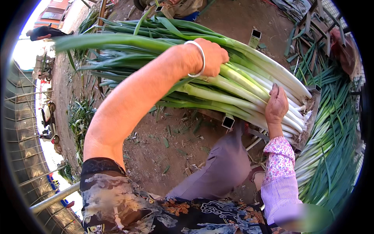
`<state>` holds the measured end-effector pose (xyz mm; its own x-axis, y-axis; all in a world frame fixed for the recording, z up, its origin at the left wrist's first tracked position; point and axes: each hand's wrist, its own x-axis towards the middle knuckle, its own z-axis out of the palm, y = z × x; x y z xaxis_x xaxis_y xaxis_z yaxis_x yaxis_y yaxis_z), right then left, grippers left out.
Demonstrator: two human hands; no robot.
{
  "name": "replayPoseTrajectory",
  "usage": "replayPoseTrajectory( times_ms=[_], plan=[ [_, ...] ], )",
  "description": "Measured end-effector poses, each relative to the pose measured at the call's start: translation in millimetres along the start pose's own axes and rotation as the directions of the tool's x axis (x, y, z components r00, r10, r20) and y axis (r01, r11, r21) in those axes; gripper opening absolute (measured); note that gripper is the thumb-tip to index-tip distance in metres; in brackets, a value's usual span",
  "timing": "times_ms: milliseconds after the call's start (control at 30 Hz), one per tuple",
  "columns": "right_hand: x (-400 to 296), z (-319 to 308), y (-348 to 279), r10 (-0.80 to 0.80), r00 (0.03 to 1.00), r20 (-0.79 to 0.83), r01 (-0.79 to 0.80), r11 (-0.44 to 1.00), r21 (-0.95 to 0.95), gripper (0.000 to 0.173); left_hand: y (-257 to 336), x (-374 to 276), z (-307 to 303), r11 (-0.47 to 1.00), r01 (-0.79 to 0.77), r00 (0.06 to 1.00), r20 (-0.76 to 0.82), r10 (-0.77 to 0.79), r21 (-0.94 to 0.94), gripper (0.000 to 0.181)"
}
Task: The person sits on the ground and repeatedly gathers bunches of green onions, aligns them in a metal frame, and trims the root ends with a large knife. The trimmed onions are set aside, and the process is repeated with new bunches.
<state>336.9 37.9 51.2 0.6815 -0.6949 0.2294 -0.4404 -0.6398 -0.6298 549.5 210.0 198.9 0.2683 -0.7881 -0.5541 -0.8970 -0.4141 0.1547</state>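
Before me lies a thick pile of long green onions (pixel 222 84), their white root ends to the right and green leaves to the left. They rest on a metal frame whose end plate (pixel 314 99) meets the roots. My left hand (pixel 211 58), with a silver bangle on the wrist, is closed around a green onion stalk at the middle of the pile. Its long leaves run out to the left and look blurred. My right hand (pixel 276 103) grips the white lower part of a stalk near the roots, thumb on top. Its palm side and fingers are partly hidden.
Many more green onions (pixel 324 152) lie heaped along the right. Square metal tube ends (pixel 228 121) stick out from the frame. Leaf scraps litter the dirt ground (pixel 157 146). At far left are a wire mesh fence (pixel 22 117), a parked scooter (pixel 49 122) and a person (pixel 46 32).
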Motion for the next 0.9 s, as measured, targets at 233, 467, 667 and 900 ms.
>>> replayPoseTrajectory(
  times_ms=[233, 467, 667, 900],
  plan=[
    [5.8, 2.7, -2.2, -0.058, 0.998, 0.017, 0.06, 0.99, -0.128, 0.032, -22.4, -6.1, 23.8, 0.974, 0.128, 0.951, -0.302, -0.067, 0.185, 0.053],
    [-4.8, -2.1, -5.1, -0.12, 0.992, 0.039, 0.123, 0.988, -0.092, 0.031, 19.4, -33.2, 92.7, 0.982, 0.05, 0.8, -0.596, 0.071, 0.183, 0.099],
    [5.4, 2.9, -6.5, -0.177, 0.983, 0.055, 0.184, 0.97, -0.157, 0.027, 7.6, -18.2, 99.4, 0.982, 0.003, 0.82, -0.563, 0.105, 0.187, 0.106],
    [9.2, 6.4, -0.9, -0.154, 0.987, 0.056, 0.161, 0.971, -0.175, 0.028, 38.2, -22.5, 100.9, 0.942, 0.05, 0.747, -0.639, 0.185, 0.332, 0.076]
  ],
)
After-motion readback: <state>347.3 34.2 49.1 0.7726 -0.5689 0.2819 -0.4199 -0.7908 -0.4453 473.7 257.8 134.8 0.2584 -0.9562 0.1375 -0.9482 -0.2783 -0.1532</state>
